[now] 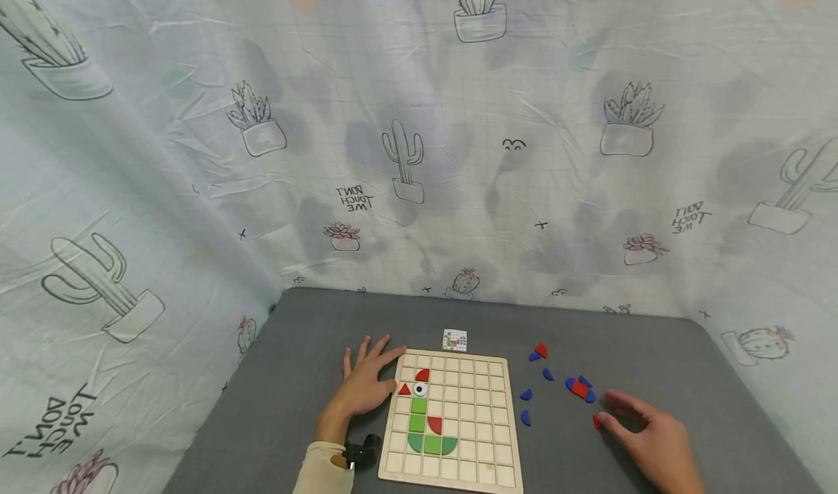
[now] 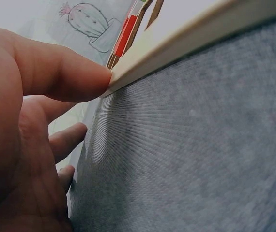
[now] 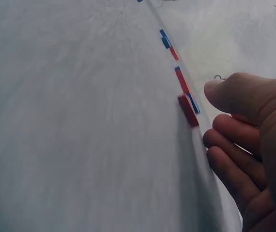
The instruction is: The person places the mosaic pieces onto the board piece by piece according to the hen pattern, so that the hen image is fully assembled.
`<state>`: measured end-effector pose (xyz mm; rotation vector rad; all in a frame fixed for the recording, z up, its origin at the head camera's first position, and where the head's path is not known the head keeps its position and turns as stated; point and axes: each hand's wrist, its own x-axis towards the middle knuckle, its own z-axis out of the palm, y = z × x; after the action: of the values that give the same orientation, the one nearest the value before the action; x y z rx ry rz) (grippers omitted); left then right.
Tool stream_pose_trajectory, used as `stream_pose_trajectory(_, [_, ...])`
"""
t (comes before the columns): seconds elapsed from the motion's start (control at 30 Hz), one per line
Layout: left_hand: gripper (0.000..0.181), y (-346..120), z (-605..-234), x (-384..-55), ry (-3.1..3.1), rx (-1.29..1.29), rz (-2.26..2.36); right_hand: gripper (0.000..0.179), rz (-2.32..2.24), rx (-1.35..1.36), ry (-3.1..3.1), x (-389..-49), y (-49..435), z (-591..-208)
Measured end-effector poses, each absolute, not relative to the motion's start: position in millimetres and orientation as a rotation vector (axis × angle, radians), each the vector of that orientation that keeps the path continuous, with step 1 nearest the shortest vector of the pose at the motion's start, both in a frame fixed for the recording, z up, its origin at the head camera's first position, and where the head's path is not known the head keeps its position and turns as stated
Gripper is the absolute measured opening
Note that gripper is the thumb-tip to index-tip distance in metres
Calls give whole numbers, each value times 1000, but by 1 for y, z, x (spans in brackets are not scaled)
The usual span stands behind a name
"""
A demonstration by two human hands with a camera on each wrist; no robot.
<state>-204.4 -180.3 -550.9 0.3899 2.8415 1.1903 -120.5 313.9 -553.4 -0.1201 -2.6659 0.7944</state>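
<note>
My left hand (image 1: 365, 386) has its fingers spread beside a pale wooden grid board (image 1: 484, 430), touching its left edge. In the left wrist view, one digit (image 2: 87, 79) meets the board's rim. Green squares (image 1: 417, 414), a red triangle (image 1: 404, 389), an eye tile (image 1: 420, 389), and red and green quarter-round pieces lie in the board's cells. On the right, my right hand (image 1: 655, 436) hovers around a small red block (image 1: 596, 422). The right wrist view has this red block (image 3: 188, 111) on the table, with thumb and loosely bent fingers apart from it.
Several blue pieces (image 1: 527, 395) lie between the board and my right hand. A red square (image 1: 580, 389) sits among blue ones, and a red piece (image 1: 541, 350) lies farther back. Behind the board is a small printed card (image 1: 455, 340). A cactus-print curtain (image 1: 458, 188) surrounds the grey table (image 1: 314, 319).
</note>
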Motion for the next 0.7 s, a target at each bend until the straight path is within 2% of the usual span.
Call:
stream_pose_trajectory(0.37, [64,-182,-550,-205,2835,386,1208,40,784,25,-2628,-148,300,-555])
stream_pose_trajectory(0.7, [65,-181,-550,-204,2841,415,1207,39,766,59,-2594,-158,291,-560])
